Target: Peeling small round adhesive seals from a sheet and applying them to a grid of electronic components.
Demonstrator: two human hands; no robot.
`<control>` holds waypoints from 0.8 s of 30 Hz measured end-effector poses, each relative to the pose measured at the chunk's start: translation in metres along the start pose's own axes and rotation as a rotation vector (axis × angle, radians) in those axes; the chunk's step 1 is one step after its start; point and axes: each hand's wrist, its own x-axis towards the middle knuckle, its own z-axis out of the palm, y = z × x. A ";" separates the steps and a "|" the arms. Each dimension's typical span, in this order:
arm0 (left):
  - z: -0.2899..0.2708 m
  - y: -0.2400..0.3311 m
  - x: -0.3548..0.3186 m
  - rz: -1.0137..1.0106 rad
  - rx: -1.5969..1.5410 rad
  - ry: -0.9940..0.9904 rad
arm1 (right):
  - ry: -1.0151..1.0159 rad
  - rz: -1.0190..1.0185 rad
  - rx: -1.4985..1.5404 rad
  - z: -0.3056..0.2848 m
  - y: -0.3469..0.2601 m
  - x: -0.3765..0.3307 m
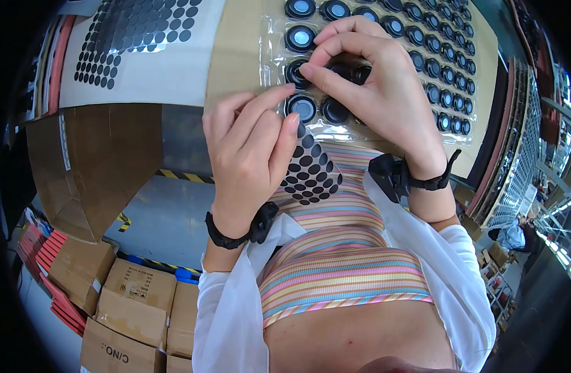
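A clear plastic tray (274, 56) holds rows of round black parts, many with pale grey discs at their centres. My right hand (382, 74) is over its near left side, thumb and forefinger brought close together at a dark-centred round part (296, 73). Anything between those fingertips is too small to make out. My left hand (251, 140) grips a sheet of round black stickers (310, 171) between thumb and fingers, and the sheet hangs below the tray's near edge. Its forefinger reaches toward the same part. Just nearer is a grey-centred round part (301, 109).
More black round stickers on a clear sheet (139, 31) lie on a white surface at the far left. Brown cardboard (236, 62) lies under the tray. An open carton (99, 161) and stacked cardboard boxes (136, 298) stand at left. A wire rack (515, 143) is at right.
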 end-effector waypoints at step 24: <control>0.000 0.005 0.005 -0.086 -0.190 0.137 | -0.266 0.154 0.658 -0.013 -0.007 -0.041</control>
